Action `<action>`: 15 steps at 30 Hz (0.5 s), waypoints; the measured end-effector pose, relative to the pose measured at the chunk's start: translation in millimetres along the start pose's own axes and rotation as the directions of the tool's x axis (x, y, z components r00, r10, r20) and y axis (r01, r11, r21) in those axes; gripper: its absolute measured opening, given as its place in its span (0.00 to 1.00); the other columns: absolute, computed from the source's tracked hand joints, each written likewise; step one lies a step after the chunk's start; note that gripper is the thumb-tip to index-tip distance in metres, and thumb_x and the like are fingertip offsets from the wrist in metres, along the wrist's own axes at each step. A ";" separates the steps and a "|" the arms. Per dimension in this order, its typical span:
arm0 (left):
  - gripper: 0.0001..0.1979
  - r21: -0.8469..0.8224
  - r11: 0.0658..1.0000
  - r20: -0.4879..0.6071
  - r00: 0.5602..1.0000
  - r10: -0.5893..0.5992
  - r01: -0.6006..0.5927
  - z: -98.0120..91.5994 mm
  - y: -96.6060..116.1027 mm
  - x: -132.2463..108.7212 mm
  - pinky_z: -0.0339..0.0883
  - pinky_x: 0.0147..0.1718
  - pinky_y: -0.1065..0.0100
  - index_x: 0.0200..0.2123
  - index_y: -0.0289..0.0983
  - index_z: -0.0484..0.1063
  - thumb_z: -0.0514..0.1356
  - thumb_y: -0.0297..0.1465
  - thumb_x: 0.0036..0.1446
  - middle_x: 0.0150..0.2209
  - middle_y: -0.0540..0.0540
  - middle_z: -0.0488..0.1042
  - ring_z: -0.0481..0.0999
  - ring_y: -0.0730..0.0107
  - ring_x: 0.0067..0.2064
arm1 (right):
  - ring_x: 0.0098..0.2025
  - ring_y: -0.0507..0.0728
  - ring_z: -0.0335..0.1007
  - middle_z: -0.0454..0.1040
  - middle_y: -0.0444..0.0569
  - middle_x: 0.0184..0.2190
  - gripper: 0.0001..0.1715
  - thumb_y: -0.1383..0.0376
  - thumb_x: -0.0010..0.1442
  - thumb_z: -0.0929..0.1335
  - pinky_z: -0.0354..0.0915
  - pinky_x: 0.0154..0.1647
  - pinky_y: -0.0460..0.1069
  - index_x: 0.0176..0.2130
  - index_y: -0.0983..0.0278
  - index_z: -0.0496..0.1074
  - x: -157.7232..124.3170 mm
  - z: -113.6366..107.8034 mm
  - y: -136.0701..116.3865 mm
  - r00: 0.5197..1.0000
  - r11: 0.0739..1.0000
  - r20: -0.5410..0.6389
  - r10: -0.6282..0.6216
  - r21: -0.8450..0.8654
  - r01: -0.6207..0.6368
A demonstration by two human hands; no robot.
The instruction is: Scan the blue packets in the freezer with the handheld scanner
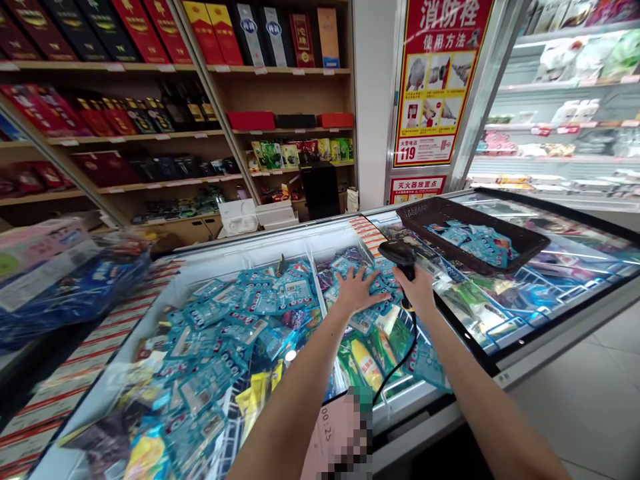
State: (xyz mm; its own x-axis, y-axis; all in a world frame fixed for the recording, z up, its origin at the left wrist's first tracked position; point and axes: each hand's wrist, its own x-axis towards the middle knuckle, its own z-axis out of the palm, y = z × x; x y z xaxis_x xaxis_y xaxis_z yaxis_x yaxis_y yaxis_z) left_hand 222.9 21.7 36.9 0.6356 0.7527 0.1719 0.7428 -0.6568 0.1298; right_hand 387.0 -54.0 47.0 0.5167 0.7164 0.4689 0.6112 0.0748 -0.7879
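Observation:
My left hand (pixel 357 291) lies with its fingers spread over a heap of blue ice-cream packets (pixel 367 313) in the right part of the open chest freezer. Wrapped round the grip of a black handheld barcode scanner (pixel 399 253), my right hand (pixel 419 290) is just beside the left one. The scanner's black cable (pixel 414 340) hangs down toward me. Under my hands and nearer to me are green-and-yellow wrapped ice creams (pixel 363 360). More blue packets (pixel 240 307) fill the freezer's left part.
A dark brown plastic basket (pixel 540 250) with several blue packets rests on the freezer's glass lid at right. A plastic-wrapped bundle (pixel 75 280) stands at left. Shelves of boxes (pixel 285 70) line the back wall. A pink sheet (pixel 335 440) lies near my left forearm.

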 end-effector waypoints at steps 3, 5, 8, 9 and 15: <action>0.38 0.003 1.000 -0.048 0.999 -0.010 0.010 -3.2 1.4 -29.1 0.37 0.55 0.31 0.63 0.56 0.52 0.47 0.61 0.50 0.63 0.45 0.57 0.49 0.37 0.63 | 0.25 0.59 0.71 0.73 0.50 0.19 0.24 0.45 0.53 0.65 0.64 0.25 0.50 0.29 0.63 0.74 -5.2 7.9 -14.2 1.000 1.000 0.006 -0.013 -0.017 0.013; 0.38 0.003 1.000 -0.068 0.998 -0.014 0.015 -6.3 1.0 -47.4 0.39 0.56 0.33 0.62 0.55 0.53 0.47 0.61 0.50 0.62 0.45 0.58 0.50 0.39 0.62 | 0.27 0.60 0.72 0.74 0.51 0.21 0.25 0.45 0.53 0.64 0.64 0.27 0.50 0.30 0.63 0.74 -8.5 13.4 -25.3 1.000 0.999 0.021 -0.017 -0.042 0.018; 0.39 -0.005 1.000 -0.073 0.997 -0.008 0.007 -11.4 0.0 -71.8 0.40 0.57 0.35 0.63 0.54 0.54 0.47 0.61 0.50 0.61 0.44 0.59 0.51 0.41 0.62 | 0.30 0.61 0.73 0.75 0.53 0.25 0.26 0.45 0.54 0.63 0.63 0.30 0.50 0.32 0.64 0.74 -13.4 23.5 -41.5 0.999 0.998 0.036 -0.039 -0.055 0.041; 0.39 -0.010 1.000 -0.068 0.998 -0.003 0.003 -12.8 -0.2 -78.9 0.40 0.57 0.35 0.63 0.54 0.53 0.47 0.61 0.50 0.62 0.45 0.59 0.51 0.42 0.62 | 0.31 0.62 0.73 0.76 0.53 0.26 0.26 0.45 0.54 0.63 0.63 0.31 0.50 0.33 0.64 0.74 -15.0 27.4 -46.3 0.998 0.997 0.033 -0.054 -0.053 0.056; 0.39 -0.132 0.990 -0.041 0.998 0.048 -0.053 -23.1 -8.1 -103.7 0.35 0.59 0.37 0.63 0.53 0.52 0.50 0.59 0.50 0.63 0.46 0.56 0.49 0.46 0.64 | 0.34 0.63 0.73 0.76 0.55 0.28 0.25 0.47 0.55 0.63 0.63 0.32 0.51 0.33 0.65 0.74 -21.6 46.5 -65.1 0.990 0.989 0.002 -0.143 -0.022 0.143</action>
State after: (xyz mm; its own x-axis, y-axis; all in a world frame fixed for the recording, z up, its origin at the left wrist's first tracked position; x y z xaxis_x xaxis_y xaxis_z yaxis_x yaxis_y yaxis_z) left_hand 146.1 -52.0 40.6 0.6616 0.7176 0.2177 0.6735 -0.6963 0.2482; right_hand 308.2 -42.1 69.6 0.4226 0.6999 0.5758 0.6921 0.1609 -0.7036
